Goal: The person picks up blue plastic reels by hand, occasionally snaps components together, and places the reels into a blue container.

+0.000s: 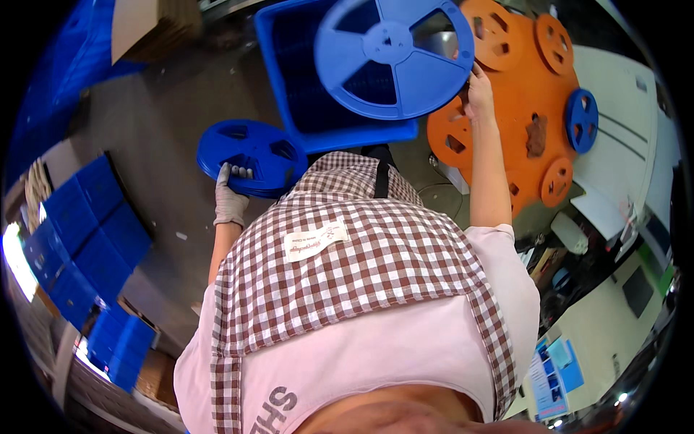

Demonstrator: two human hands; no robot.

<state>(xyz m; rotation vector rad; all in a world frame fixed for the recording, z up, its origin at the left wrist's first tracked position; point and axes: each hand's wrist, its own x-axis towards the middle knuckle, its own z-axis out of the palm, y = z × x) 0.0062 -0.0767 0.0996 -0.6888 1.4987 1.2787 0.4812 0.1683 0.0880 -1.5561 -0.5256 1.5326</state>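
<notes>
My right hand (pixel 478 94), bare, grips the right edge of a large blue plastic reel (pixel 437 78) with several cut-out windows. The reel is held over a blue bin (pixel 347 139), and dark blue reels (pixel 307 94) show inside. To the left, my left hand (pixel 231 199) wears a pale glove and has its fingers hooked into a window of a blue reel (pixel 278 170). Layered edges under that one suggest more than one reel held together there. These sit low beside the bin's near left corner, next to my checked apron.
On the right stands an orange round table (pixel 515 108) with several orange disc fixtures (pixel 555 43) and a small blue reel (pixel 582 121) at its edge. Blue boxes (pixel 79 217) are stacked at left. Cardboard (pixel 148 29) stands far left, and a white cabinet (pixel 622 101) far right.
</notes>
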